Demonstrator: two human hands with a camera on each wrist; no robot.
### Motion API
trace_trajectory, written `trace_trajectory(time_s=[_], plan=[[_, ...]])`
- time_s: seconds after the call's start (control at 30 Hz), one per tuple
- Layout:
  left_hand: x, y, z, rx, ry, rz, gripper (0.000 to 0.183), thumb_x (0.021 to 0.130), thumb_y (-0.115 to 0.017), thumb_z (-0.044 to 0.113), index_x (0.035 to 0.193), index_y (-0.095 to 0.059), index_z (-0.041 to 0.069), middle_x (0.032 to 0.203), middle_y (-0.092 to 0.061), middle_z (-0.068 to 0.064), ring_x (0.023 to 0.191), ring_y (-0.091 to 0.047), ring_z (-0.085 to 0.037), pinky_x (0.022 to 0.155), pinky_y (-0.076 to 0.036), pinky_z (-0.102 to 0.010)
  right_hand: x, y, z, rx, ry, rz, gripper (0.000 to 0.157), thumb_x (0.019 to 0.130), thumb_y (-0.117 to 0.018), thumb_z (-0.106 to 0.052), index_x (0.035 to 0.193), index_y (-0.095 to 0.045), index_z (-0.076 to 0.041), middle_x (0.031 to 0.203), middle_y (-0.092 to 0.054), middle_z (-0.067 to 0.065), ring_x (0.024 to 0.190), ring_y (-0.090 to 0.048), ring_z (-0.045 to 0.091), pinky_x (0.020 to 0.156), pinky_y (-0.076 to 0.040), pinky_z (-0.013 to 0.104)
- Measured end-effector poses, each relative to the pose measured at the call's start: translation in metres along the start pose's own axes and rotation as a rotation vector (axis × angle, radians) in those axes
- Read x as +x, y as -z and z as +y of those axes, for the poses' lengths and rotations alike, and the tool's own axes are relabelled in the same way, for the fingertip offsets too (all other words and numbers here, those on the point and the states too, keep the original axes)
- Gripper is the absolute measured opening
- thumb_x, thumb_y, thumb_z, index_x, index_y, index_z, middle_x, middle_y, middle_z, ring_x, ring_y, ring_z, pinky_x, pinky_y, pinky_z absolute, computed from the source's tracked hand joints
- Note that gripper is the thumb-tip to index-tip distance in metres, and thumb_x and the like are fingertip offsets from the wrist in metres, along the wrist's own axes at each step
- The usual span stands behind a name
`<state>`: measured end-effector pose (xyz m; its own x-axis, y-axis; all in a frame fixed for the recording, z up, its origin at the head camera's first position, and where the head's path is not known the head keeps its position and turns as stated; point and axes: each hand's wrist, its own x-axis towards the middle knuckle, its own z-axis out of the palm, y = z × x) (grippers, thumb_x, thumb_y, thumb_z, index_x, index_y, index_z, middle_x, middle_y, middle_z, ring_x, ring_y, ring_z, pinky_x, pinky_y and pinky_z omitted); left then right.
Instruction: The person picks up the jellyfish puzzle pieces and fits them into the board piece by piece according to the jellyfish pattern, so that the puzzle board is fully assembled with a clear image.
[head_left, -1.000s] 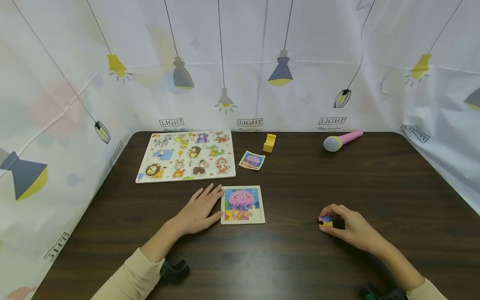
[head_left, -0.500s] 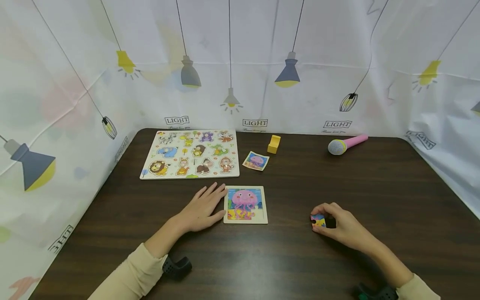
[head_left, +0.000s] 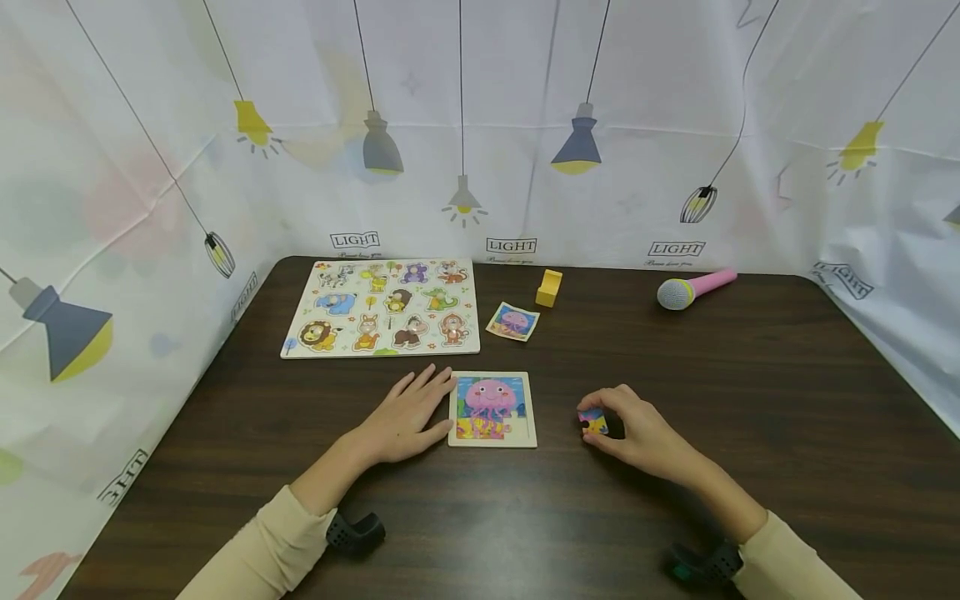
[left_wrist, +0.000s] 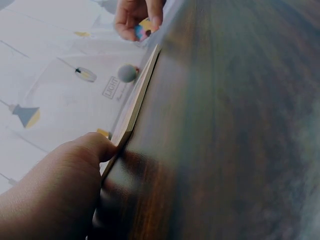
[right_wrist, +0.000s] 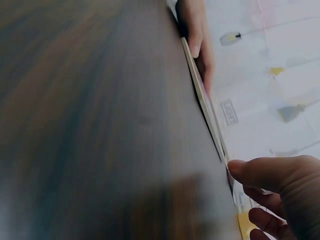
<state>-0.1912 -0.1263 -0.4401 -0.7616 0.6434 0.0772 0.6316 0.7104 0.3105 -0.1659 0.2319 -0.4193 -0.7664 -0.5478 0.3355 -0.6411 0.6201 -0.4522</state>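
A small square jellyfish puzzle board (head_left: 492, 409) lies on the dark wooden table (head_left: 750, 375). My left hand (head_left: 405, 419) lies flat beside it, fingers straight, its thumb against the board's left edge (left_wrist: 131, 116). My right hand (head_left: 633, 429) pinches a small colourful puzzle piece (head_left: 593, 421) a short way right of the board, low over the table. The same piece (left_wrist: 142, 29) shows in the left wrist view. In the right wrist view only my right hand's fingertips (right_wrist: 250, 172) and the board's edge (right_wrist: 205, 105) appear; the piece there is hidden.
A large animal peg puzzle (head_left: 381, 307) lies at the back left. Near it are a small jellyfish picture card (head_left: 513, 322) and a yellow block (head_left: 548, 287). A pink toy microphone (head_left: 693, 287) lies at the back right. Lamp-print sheets wall the table on three sides.
My right hand has carried the puzzle piece leftward toward the jellyfish board. My left hand has stayed flat at the board's left edge.
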Motion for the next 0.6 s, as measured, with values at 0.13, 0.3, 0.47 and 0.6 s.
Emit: trace_trajectory(time_s=[0.13, 0.3, 0.47, 0.6], plan=[[0.0, 0.0, 0.0, -0.006, 0.003, -0.004, 0.063, 0.096, -0.037, 0.044, 0.146, -0.023, 0.01, 0.151, -0.017, -0.008, 0.138, -0.01, -0.027, 0.109, -0.007, -0.045, 0.011, -0.005, -0.008, 0.032, -0.004, -0.028, 0.031, 0.076, -0.076, -0.015, 0.102, -0.06, -0.016, 0.099, -0.059, -0.012, 0.091, -0.048, 0.007, 0.076, -0.046, 0.03], [0.0, 0.0, 0.001, -0.006, 0.003, 0.001, 0.062, 0.096, -0.037, 0.044, 0.146, -0.024, 0.01, 0.151, -0.017, -0.008, 0.138, -0.01, -0.027, 0.109, -0.006, -0.045, 0.022, -0.011, -0.014, 0.068, -0.025, -0.045, 0.025, 0.079, -0.073, -0.021, 0.1, -0.06, -0.02, 0.097, -0.058, -0.014, 0.091, -0.048, 0.007, 0.077, -0.045, 0.032], [0.0, 0.0, 0.001, 0.0, 0.01, -0.005, 0.062, 0.096, -0.036, 0.045, 0.146, -0.024, 0.01, 0.151, -0.017, -0.008, 0.138, -0.01, -0.026, 0.109, -0.006, -0.045, 0.032, -0.018, -0.019, 0.099, -0.035, -0.044, 0.022, 0.081, -0.071, -0.024, 0.1, -0.061, -0.021, 0.097, -0.058, -0.014, 0.089, -0.049, 0.008, 0.076, -0.046, 0.032], [0.0, 0.0, 0.001, 0.0, 0.011, -0.008, 0.062, 0.096, -0.037, 0.045, 0.146, -0.024, 0.01, 0.151, -0.017, -0.008, 0.138, -0.01, -0.026, 0.109, -0.006, -0.044, 0.039, -0.025, -0.023, 0.139, -0.029, -0.054, 0.02, 0.082, -0.07, -0.023, 0.1, -0.062, -0.019, 0.094, -0.058, -0.012, 0.085, -0.05, 0.012, 0.071, -0.046, 0.032]])
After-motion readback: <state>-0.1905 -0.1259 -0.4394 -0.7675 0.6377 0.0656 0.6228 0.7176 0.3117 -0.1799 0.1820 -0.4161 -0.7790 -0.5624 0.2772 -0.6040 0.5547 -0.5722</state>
